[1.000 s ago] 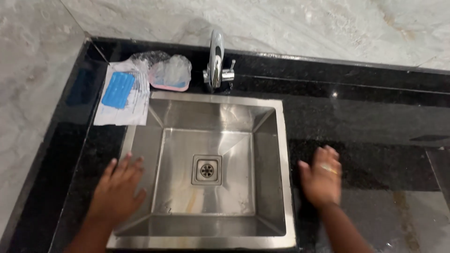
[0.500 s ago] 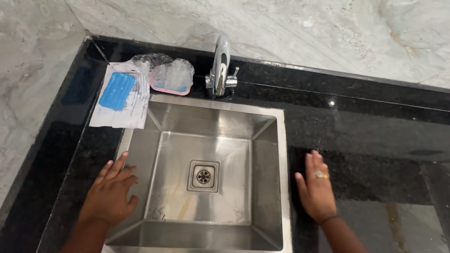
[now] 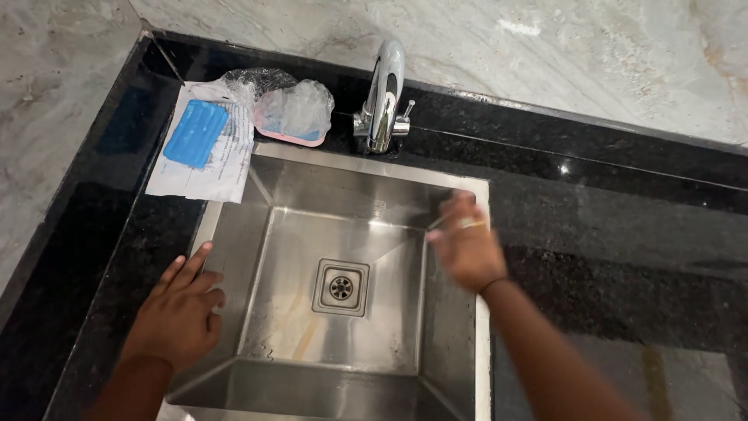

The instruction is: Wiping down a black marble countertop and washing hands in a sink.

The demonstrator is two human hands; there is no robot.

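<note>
Black stone desk (image 3: pixel 615 234) under marble walls, steel sink (image 3: pixel 343 234) sunk in the middle. Left hand (image 3: pixel 178 316) lies flat and empty on the sink's left rim; right hand (image 3: pixel 465 245), blurred, fingers spread and holding nothing, hovers over the right wall, apparently reaching in. The tap (image 3: pixel 383 97) stands beyond it.

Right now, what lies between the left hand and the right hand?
In the head view, the steel sink basin with its drain lies between the left hand and the right hand; nothing else shows there.
</note>
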